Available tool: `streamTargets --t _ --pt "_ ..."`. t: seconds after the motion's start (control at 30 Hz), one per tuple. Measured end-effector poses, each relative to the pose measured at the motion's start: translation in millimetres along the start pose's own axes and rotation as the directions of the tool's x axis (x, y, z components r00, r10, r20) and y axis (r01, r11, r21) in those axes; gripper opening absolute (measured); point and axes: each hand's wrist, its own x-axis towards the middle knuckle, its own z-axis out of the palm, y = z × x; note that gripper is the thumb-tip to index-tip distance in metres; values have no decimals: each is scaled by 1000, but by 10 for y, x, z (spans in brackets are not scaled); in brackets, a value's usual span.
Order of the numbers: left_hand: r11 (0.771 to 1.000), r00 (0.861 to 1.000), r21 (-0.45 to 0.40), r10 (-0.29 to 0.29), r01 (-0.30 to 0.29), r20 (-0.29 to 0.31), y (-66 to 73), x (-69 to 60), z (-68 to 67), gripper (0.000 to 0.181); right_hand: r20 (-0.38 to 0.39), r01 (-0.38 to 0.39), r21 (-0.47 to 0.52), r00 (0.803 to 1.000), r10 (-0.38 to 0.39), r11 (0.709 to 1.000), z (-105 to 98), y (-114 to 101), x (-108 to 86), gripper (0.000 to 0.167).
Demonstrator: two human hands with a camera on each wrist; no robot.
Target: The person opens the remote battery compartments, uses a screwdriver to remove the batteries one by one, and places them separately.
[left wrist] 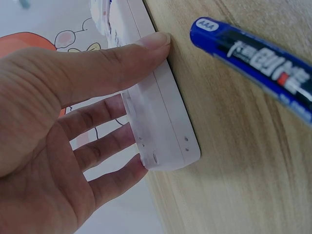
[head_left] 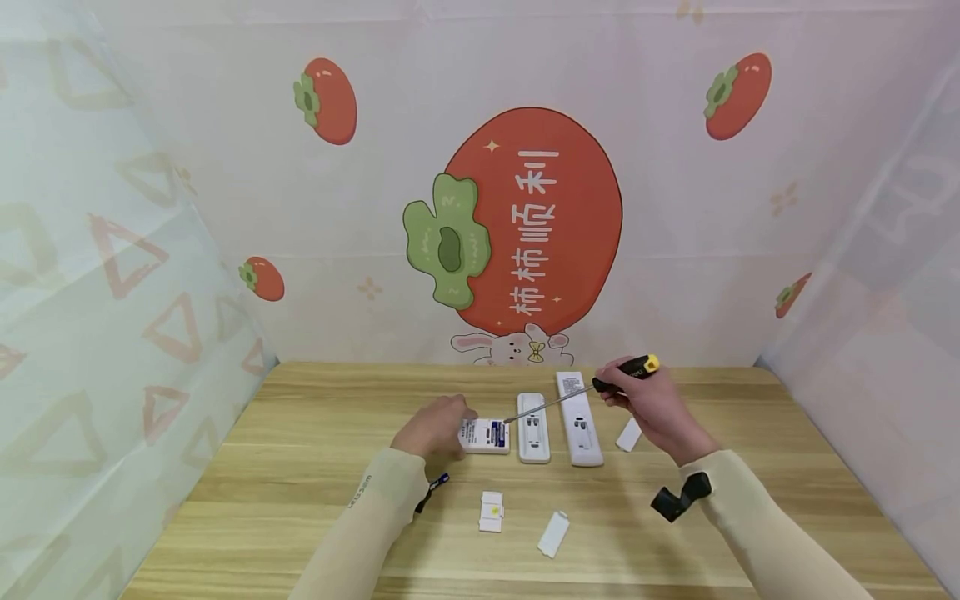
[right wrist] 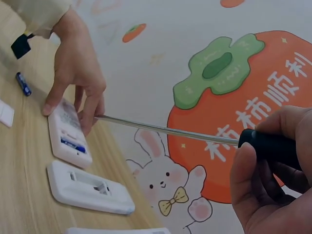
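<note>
My left hand (head_left: 437,427) grips the end of a small white remote control (head_left: 476,435), lying back up. In the left wrist view its thumb lies along one side of the remote and the fingers along the other. Blue batteries (head_left: 498,434) show in its uncovered compartment. With thumb and fingers, my right hand (head_left: 654,408) holds a screwdriver (head_left: 557,402) by its black and yellow handle. The long shaft slants down left, its tip by the compartment end in the head view; whether it touches, I cannot tell. A loose blue AAA battery (left wrist: 258,61) lies near the left wrist.
Right of the held remote lie a second white remote (head_left: 533,450) and a longer one (head_left: 587,450), both with bare battery compartments. White battery covers lie nearer me, one (head_left: 491,512) and another (head_left: 553,534); a white piece (head_left: 628,435) is by the right hand. Behind stands a printed backdrop (head_left: 675,250).
</note>
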Motion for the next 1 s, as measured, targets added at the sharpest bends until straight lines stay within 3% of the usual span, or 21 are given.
streamTargets --t 0.13,0.4,1.0 --pt "1000 1000 -6 1 -1 -2 -1 -3 0 53 14 35 -101 999 -33 994 46 48 16 14" --pt "1000 1000 -11 6 -6 -2 6 -10 -18 53 18 38 -197 999 -35 980 135 112 42 19" --pt "1000 1000 -5 3 -3 4 10 -9 -2 54 29 30 -266 999 -23 963 247 173 44 15"
